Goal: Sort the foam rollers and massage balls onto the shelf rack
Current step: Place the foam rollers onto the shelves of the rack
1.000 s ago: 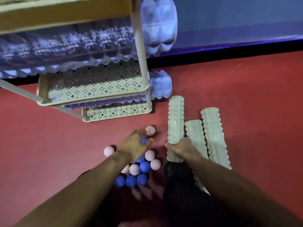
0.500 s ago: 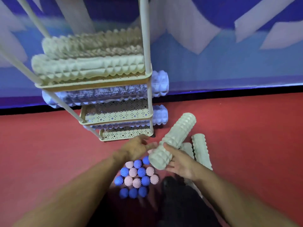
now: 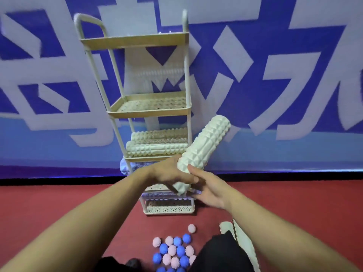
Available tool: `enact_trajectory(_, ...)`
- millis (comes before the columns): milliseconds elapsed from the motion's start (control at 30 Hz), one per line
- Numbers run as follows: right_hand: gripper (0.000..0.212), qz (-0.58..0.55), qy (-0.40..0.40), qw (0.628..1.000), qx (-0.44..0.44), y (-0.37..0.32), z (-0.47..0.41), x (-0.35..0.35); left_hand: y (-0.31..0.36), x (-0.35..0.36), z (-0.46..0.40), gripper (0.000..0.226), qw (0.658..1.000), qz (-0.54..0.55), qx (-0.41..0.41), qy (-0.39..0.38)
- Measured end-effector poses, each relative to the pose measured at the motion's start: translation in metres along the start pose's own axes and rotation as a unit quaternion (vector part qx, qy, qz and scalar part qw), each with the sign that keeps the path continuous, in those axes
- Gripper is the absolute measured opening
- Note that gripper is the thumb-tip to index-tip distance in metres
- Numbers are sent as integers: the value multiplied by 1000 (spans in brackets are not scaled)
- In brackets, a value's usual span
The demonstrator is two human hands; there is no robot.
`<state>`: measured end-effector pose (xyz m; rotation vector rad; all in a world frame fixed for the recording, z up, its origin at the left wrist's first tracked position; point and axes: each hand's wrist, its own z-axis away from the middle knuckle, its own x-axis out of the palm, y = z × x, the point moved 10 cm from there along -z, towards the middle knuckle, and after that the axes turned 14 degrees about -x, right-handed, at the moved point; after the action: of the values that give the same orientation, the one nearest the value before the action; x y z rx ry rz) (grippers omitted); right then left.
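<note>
A cream shelf rack [image 3: 137, 107] stands against a blue-and-white wall, its second tier open above a perforated tray, while stacked white rollers [image 3: 157, 143] fill much of the tier below. A tilted white foam roller [image 3: 204, 152], held in both hands, crosses the rack's right post. Pink and blue massage balls [image 3: 174, 252] crowd the red floor [image 3: 59, 203] before the rack's base.

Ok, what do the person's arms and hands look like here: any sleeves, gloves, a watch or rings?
Both forearms are bare as far as the frame shows: no sleeves reach into view. The left hand and right hand wear no gloves. No watch, band or ring shows on either wrist or on the fingers in view. Dark clothing shows at the bottom edge, below the arms.
</note>
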<state>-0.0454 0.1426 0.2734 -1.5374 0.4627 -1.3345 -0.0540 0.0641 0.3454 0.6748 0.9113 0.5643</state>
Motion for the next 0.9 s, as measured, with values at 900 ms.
enact_trajectory(900, 87, 866, -150, 367, -306, -160, 29, 149, -20, -131, 160, 101, 846, -414, 96, 322)
